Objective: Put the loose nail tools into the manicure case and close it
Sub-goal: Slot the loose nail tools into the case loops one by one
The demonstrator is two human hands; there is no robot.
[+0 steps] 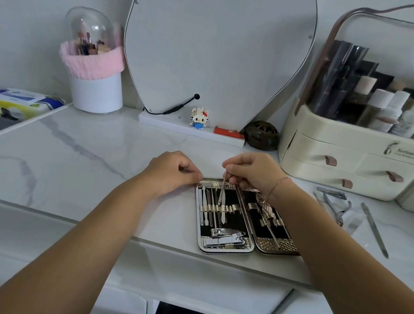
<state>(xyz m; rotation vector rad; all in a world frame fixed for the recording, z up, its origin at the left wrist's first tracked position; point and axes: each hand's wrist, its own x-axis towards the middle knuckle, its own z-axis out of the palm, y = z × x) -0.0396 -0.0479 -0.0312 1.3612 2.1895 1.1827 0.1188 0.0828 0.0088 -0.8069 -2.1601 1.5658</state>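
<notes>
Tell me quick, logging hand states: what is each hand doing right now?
Left hand: closed, fingers pinching the top left corner of the manicure case.
Right hand: closed, holding a thin metal tool over the case.

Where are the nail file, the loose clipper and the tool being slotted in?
nail file (374, 229): head view, mid-blade.
loose clipper (332, 193): head view, its lever.
slim tool (222, 195): head view, its shaft, pinched by the right hand (254, 172).

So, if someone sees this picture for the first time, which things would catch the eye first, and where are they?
First, the open manicure case at the table's front edge, where the right hand holds a thin metal tool over the left half while the left hand rests at its top left corner. Next, the loose tools lying to the right, below the cream cosmetics organizer.
</notes>
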